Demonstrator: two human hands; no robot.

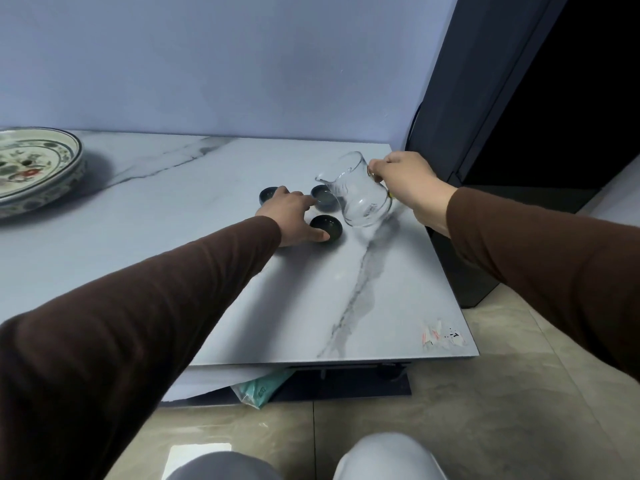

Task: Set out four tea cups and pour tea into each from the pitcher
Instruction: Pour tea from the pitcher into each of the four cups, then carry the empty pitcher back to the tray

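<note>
Clear glass pitcher point(360, 194), tilted over a dark cup point(323, 197), handle gripped by right hand point(403, 180).

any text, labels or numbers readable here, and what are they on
Nothing reads clearly.
Torn sticker on the table's near right corner: red and black marks, too blurred to read.
Teal bag under the table: a small mark, too small to read.
Plate: painted pattern only, no words.
Pitcher: faint marks, unreadable.

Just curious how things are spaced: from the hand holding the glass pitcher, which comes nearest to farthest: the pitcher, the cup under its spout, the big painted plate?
1. Pitcher, in the right hand.
2. Cup, just left, below the spout.
3. Painted plate, far left on the table.
</note>
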